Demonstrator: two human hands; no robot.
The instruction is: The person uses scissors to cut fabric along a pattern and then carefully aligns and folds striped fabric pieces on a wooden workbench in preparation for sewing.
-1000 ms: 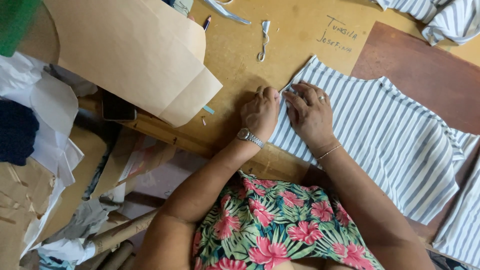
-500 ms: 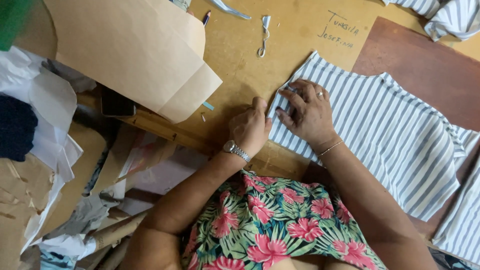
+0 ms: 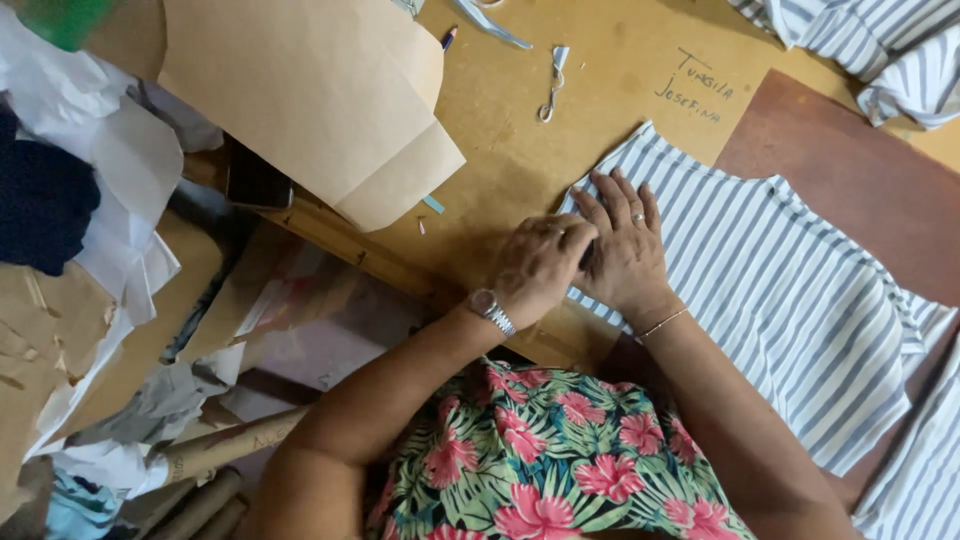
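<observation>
The right hand [image 3: 628,250] lies flat, palm down, on the left edge of a striped cloth [image 3: 790,300], just right of the frame's centre. Its fingers are stretched out and slightly fanned, tips toward the top of the frame, pressing the cloth against the table; a ring sits on one finger and a thin bracelet on the wrist. The left hand [image 3: 540,268] lies just beside it on the left, touching it, fingers curled loosely inward with the tips at the cloth's edge where it meets the right hand. Whether those fingertips pinch the cloth or only rest on it cannot be told, since the right hand and the knuckles hide them. A metal watch [image 3: 490,308] circles the left wrist.

The cloth, white with blue-grey stripes, spreads from the hands toward the lower right of the frame, partly over a dark red-brown board [image 3: 850,170]. More striped cloth is bunched in the upper right corner. The wooden table [image 3: 590,70] fills the upper middle, with a small metal clip [image 3: 552,85] lying on it above the hands. A large sheet of brown paper [image 3: 310,90] covers the upper left part of the table. White paper and cardboard tubes crowd the left and lower left of the frame.
</observation>
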